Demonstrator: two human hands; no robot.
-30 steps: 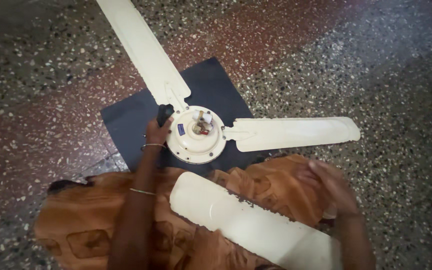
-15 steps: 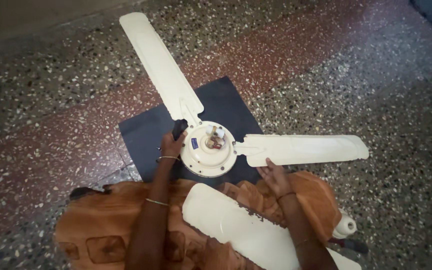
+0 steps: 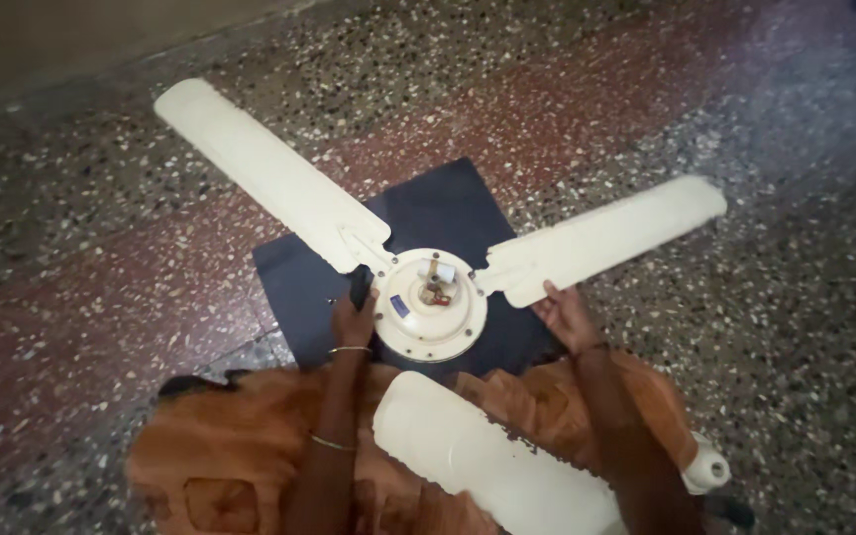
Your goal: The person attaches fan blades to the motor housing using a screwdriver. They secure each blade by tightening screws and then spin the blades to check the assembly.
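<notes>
Left hand (image 3: 354, 319) clamps a black tool (image 3: 360, 287) at the motor hub's (image 3: 430, 304) nine o'clock; right hand (image 3: 567, 315) grips the blade (image 3: 606, 238) running toward two o'clock.

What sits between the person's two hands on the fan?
In the head view, the fan's round cream motor hub lies between the left hand and the right hand, which touches a blade.

fan hub (image 3: 431, 304) on mat (image 3: 299, 272), floor (image 3: 101, 287) beneath
</notes>
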